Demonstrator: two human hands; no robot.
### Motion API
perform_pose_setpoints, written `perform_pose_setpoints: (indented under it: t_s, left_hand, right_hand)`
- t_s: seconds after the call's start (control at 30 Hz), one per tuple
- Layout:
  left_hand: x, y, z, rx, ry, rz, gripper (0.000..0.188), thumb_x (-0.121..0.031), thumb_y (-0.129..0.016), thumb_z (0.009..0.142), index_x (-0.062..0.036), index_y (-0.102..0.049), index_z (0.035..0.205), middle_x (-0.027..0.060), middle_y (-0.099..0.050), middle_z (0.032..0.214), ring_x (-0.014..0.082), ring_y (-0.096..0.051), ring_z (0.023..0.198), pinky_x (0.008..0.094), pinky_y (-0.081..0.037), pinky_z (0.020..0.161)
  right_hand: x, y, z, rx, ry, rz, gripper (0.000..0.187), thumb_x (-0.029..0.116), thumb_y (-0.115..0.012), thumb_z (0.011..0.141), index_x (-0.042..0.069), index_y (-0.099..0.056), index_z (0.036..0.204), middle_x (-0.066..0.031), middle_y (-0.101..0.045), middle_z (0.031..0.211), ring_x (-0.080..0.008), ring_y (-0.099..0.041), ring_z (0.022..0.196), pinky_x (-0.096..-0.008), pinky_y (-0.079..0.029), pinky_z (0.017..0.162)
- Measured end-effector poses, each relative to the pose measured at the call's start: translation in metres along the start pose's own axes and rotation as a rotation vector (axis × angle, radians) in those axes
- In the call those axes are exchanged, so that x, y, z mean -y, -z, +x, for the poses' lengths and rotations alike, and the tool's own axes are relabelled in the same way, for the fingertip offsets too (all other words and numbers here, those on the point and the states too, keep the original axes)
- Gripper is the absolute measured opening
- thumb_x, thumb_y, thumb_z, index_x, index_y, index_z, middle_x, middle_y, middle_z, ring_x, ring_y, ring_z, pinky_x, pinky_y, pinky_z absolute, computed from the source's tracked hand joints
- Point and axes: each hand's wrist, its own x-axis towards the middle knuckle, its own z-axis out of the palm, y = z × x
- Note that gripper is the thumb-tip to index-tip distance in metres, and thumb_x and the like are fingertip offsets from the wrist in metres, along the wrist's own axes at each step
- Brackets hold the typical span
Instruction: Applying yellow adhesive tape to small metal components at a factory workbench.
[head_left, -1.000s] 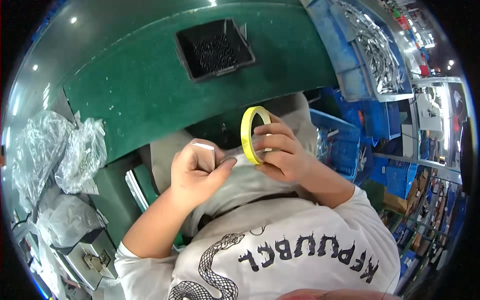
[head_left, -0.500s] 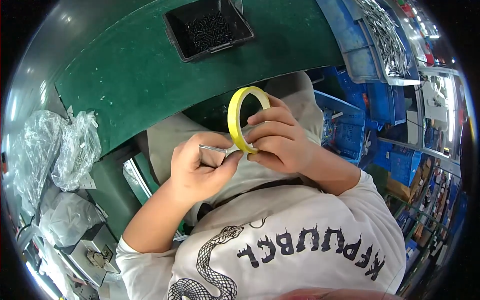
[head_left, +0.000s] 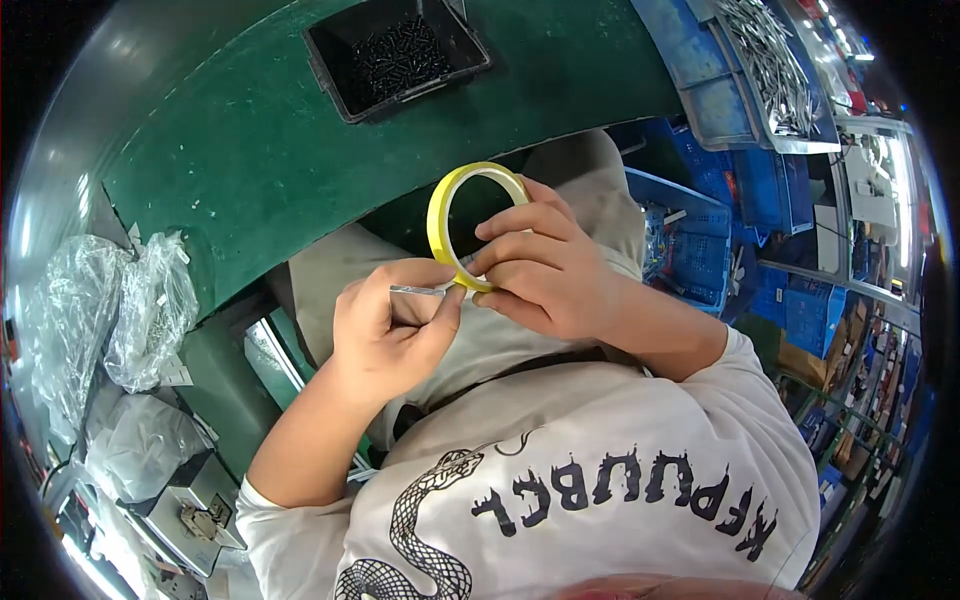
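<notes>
Right hand (head_left: pixel 545 275) grip pinches the yellow tape roll (head_left: pixel 470 222), held upright above the lap, just below the green table (head_left: pixel 250 150) edge. Left hand (head_left: pixel 385 330) grip pinches a thin metal strip (head_left: pixel 418 291) touching the roll's lower rim

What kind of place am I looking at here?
Probably a factory assembly bench: a green worktop with a black bin of small dark parts, blue parts bins, and bagged parts at the side.

black bin of screws (head_left: pixel 398 55) | green table (head_left: pixel 250 160) | clear plastic bags (head_left: pixel 120 310) | blue crates (head_left: pixel 700 240)
</notes>
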Motion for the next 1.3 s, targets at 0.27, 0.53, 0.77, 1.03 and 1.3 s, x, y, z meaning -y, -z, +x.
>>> perform_pose_setpoints:
  t_s: [0.27,0.53,0.77,1.03,1.3]
  left_hand:
    - [-0.0014,0.0021,0.0026,0.016,-0.034,0.076,0.024,0.011,-0.066,0.082,0.0,-0.056,0.101,-0.0061,-0.05,0.053,-0.0003,-0.044,0.044,0.0196,-0.028,0.04]
    - [-0.0009,0.002,0.0036,0.01,-0.042,0.109,0.021,0.011,-0.066,0.082,-0.001,-0.056,0.097,-0.0059,-0.049,0.052,-0.0004,-0.044,0.043,0.0198,-0.028,0.04]
    - [0.0015,0.0002,0.0031,-0.014,-0.059,0.12,0.021,0.01,-0.068,0.081,-0.0019,-0.057,0.094,-0.0059,-0.049,0.053,-0.0002,-0.044,0.044,0.0199,-0.03,0.041]
    - [0.0024,0.0014,0.0008,0.014,0.015,0.081,0.017,0.009,-0.067,0.081,-0.002,-0.06,0.091,-0.0053,-0.051,0.054,-0.0003,-0.044,0.045,0.0194,-0.031,0.043]
    - [0.0037,0.0012,0.0018,-0.111,-0.005,0.167,0.018,0.007,-0.071,0.08,-0.0028,-0.06,0.091,-0.0047,-0.051,0.052,0.0003,-0.045,0.044,0.0192,-0.034,0.043]
  right_hand:
    - [-0.001,0.0,-0.0002,0.022,0.003,-0.014,0.019,0.017,-0.076,0.076,0.008,-0.062,0.085,-0.0007,-0.066,0.099,-0.0246,-0.059,0.106,-0.057,-0.037,0.105]
    - [-0.0026,-0.0026,-0.003,0.004,0.005,-0.013,0.019,0.017,-0.075,0.077,0.009,-0.062,0.088,-0.0002,-0.065,0.1,-0.0245,-0.058,0.106,-0.0577,-0.038,0.104]
    - [-0.0025,-0.0026,-0.0039,0.016,-0.004,-0.012,0.018,0.017,-0.074,0.077,0.009,-0.062,0.087,-0.0001,-0.065,0.1,-0.0243,-0.059,0.106,-0.0578,-0.037,0.105]
    - [-0.003,-0.0045,-0.0056,0.007,-0.01,-0.009,0.018,0.018,-0.074,0.078,0.009,-0.062,0.087,-0.0002,-0.065,0.1,-0.0244,-0.059,0.106,-0.0572,-0.036,0.105]
    - [-0.0015,-0.0047,-0.0064,0.007,-0.031,-0.037,0.019,0.02,-0.075,0.078,0.01,-0.061,0.087,0.0003,-0.066,0.099,-0.024,-0.059,0.106,-0.056,-0.036,0.105]
